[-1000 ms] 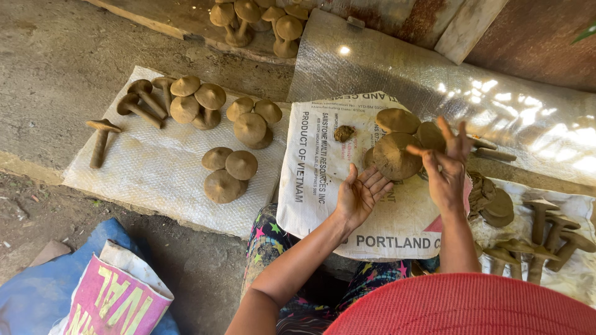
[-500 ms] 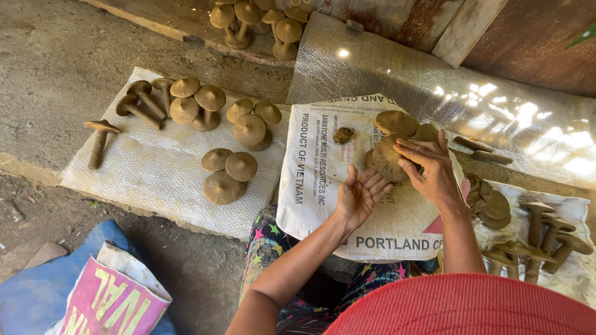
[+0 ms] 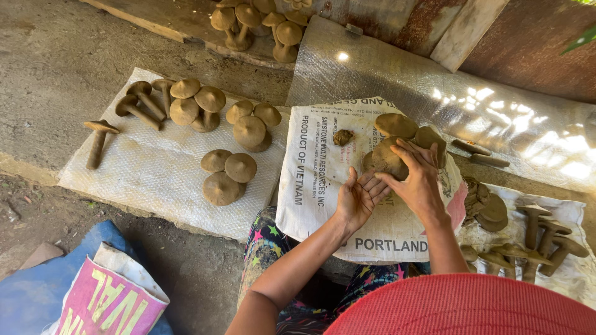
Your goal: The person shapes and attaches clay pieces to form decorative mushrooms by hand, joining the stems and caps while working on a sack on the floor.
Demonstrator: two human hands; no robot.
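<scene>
My left hand [image 3: 356, 200] lies palm up with fingers spread over a white printed sack [image 3: 316, 167] on my lap. My right hand [image 3: 417, 178] is palm down, its fingertips pressing on the left hand's fingers. I see nothing held between them. Just beyond the right hand, on the sack, stands a cluster of brown clay mushrooms [image 3: 397, 127], partly hidden by that hand. A small clay lump [image 3: 343, 136] lies to their left.
A white mat [image 3: 155, 180] at left carries several clay mushrooms [image 3: 226, 174] and one lying stem [image 3: 98, 139]. More clay mushrooms [image 3: 534, 229] and a clay mass [image 3: 484, 201] sit at right. A plastic sheet [image 3: 434, 80] lies behind. A pink bag [image 3: 105, 298] is at lower left.
My right hand has come down from a raised, spread pose beside the clay cluster and moved left until its fingers meet the left hand's. The left hand has barely moved.
</scene>
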